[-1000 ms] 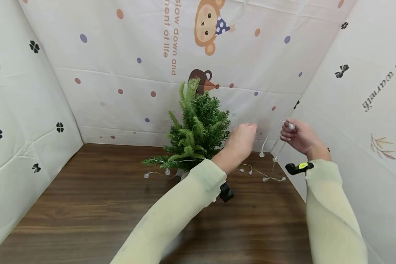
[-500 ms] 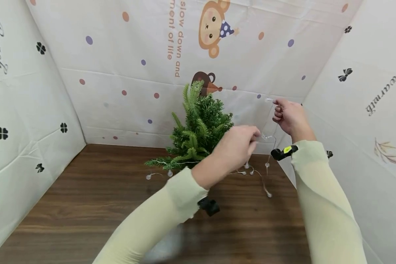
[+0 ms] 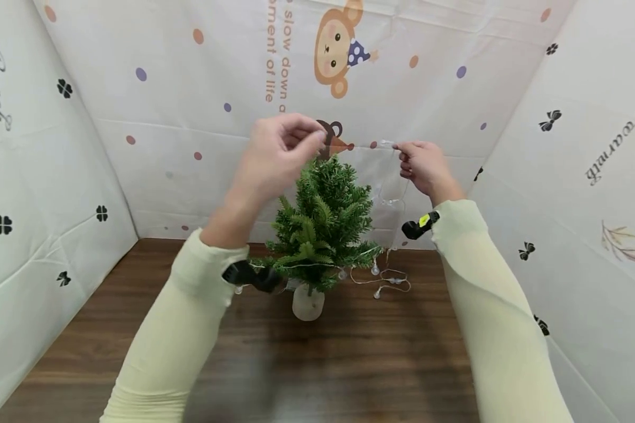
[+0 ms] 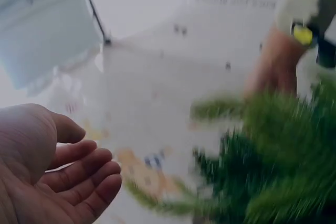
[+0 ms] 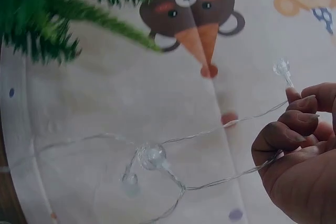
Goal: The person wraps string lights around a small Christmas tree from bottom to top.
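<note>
A small artificial Christmas tree (image 3: 325,220) stands upright on a pale round base (image 3: 308,304). Clear-bulb string lights (image 5: 155,157) run around its lower branches, and a loop rises to my right hand (image 3: 424,169). Thumb and forefinger there pinch the thin wire just below one bulb, right of the treetop; in the right wrist view more wire passes through the curled fingers (image 5: 286,137). My left hand (image 3: 280,153) is raised in front of the treetop at its left, fingers loosely bent. In the left wrist view nothing shows between its fingers (image 4: 100,184), beside the blurred branches.
Part of the string lies coiled on the dark wooden table (image 3: 349,364), right of the base. A printed white cloth wall (image 3: 180,188) stands close behind the tree, with side walls (image 3: 540,194) left and right. A black camera (image 3: 420,225) sits on each wrist.
My left hand has moved up and left from the tree's right side to near its top. My right hand has risen and come left toward the tree, drawing the string lights with it.
</note>
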Available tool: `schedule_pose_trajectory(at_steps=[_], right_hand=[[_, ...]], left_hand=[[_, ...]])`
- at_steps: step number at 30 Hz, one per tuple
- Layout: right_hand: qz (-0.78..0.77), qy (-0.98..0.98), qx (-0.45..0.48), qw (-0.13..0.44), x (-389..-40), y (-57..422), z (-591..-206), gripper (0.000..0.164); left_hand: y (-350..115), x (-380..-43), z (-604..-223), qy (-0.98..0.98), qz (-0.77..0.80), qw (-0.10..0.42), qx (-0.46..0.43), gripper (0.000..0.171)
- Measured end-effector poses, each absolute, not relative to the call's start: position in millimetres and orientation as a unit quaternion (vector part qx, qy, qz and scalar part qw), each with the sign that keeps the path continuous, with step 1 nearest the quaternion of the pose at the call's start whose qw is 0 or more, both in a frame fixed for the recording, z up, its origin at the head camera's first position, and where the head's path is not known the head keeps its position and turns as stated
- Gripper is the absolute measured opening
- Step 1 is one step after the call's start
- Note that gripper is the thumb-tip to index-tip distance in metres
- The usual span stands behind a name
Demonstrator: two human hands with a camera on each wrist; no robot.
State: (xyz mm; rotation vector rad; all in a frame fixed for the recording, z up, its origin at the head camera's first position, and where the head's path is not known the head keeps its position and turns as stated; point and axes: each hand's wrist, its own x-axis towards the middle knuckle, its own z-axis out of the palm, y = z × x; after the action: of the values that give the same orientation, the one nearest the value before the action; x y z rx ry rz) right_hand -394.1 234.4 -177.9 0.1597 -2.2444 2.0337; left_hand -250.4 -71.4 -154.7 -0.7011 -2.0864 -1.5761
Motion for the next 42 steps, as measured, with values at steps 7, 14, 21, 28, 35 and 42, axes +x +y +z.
schedule_pose_trajectory(at_steps=[7, 14, 21, 28, 35, 42], right_hand=[[0.661, -0.743, 0.101, 0.023, -401.3, 197.4, -156.3, 0.02], [0.623, -0.769, 0.143, -0.006, -403.7, 170.3, -140.8, 0.019], [0.586, -0.791, 0.173, -0.024, -404.1, 146.8, -126.6, 0.027], [0.56, -0.798, 0.217, -0.058, -403.4, 135.7, -124.4, 0.03], [0.5, -0.833, 0.235, -0.037, -402.3, 133.5, -122.3, 0.028], [0.412, -0.889, 0.199, 0.027, -400.7, 152.8, -124.5, 0.028]], left_hand=[[-104.1, -321.7, -158.5, -0.717, -0.654, 0.18, -0.162, 0.023], [-99.2, -379.4, -176.5, -0.74, -0.651, 0.114, -0.128, 0.032], [-85.9, -405.9, -172.2, -0.813, -0.554, 0.058, -0.168, 0.037], [-74.6, -415.6, -167.8, -0.814, -0.523, 0.033, -0.25, 0.038], [-76.5, -415.5, -176.6, -0.811, -0.537, 0.079, -0.218, 0.03], [-93.2, -414.7, -188.5, -0.795, -0.557, 0.108, -0.214, 0.032]])
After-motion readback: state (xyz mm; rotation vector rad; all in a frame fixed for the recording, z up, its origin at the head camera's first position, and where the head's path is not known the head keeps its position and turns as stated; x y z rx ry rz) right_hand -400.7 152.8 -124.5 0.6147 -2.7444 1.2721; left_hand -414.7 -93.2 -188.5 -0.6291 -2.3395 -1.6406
